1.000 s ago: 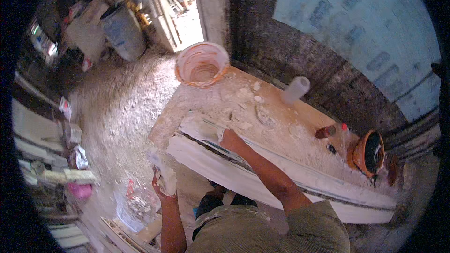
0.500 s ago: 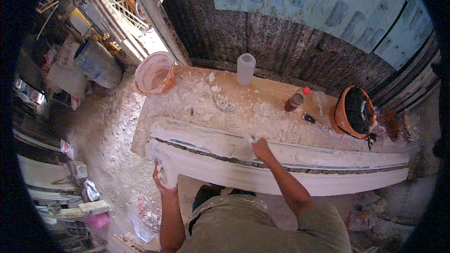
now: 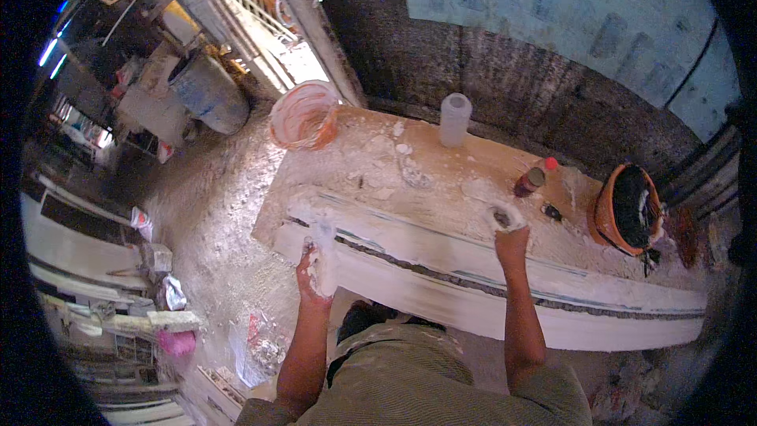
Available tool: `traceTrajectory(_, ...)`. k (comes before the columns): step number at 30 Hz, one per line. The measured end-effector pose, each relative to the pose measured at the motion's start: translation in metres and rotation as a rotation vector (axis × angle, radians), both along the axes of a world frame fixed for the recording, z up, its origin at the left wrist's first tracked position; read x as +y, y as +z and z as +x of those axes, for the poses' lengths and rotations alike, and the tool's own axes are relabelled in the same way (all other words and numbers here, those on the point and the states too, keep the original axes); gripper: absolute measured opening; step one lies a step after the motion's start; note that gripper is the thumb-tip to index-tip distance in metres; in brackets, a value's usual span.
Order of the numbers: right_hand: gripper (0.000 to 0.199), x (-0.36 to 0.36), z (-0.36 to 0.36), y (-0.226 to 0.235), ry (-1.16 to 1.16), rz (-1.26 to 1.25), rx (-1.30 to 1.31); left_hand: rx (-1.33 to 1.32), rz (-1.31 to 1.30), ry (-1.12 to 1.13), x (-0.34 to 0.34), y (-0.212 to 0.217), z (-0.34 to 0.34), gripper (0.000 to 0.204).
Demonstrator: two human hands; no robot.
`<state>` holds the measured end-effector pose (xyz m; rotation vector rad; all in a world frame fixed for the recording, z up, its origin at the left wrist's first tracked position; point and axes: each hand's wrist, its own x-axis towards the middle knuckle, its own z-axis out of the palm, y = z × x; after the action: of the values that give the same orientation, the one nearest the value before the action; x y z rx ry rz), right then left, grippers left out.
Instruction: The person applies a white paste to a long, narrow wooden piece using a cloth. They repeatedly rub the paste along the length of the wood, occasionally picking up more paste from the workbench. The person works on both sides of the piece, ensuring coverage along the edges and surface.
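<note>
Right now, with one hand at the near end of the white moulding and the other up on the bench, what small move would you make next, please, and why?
Probably bring the right hand, which carries a lump of white plaster, down onto the long white moulding. The left hand already grips the moulding's end with a pale pad, so the piece looks steadied, and a dark groove along it still shows unfilled.

Camera: on the person's head, one wide round view
Faces: down and forward at the counter (image 3: 473,181) and wall
Nearness: close, arms reach in from below
</note>
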<state>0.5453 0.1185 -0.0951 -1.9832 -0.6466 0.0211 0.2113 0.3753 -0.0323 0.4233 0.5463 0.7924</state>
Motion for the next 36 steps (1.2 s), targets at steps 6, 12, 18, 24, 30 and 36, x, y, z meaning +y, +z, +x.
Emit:
traceTrajectory(6, 0.019, 0.046, -0.021, 0.073, -0.067, 0.115, -0.132, 0.105, 0.036, 0.022, 0.009, -0.007, -0.006, 0.034)
traceTrajectory(12, 0.037, 0.105, -0.064, -0.041, 0.278, -0.129, -0.135, 0.206, 0.041, 0.015, 0.033, -0.008, -0.014, 0.024)
traceTrajectory(18, 0.023, 0.141, -0.076, -0.137, 0.194, 0.062, 0.275, 0.37, 0.067, -0.06, 0.058, 0.003, -0.016, 0.029)
traceTrajectory(24, 0.042, 0.194, -0.119, -0.07, 0.463, -0.129, 0.017, 0.22, 0.041, -0.166, 0.064, 0.007, 0.004, 0.028)
traceTrajectory(30, 0.039, 0.193, -0.162, 0.079, 0.377, 0.148, -0.139, 0.195, -0.039, -0.378, 0.048, 0.026, 0.03, 0.024)
traceTrajectory(36, 0.025, 0.134, -0.159, 0.122, 0.391, 0.105, 0.3, 0.118, -0.158, -0.588, 0.016, 0.045, 0.053, 0.034)
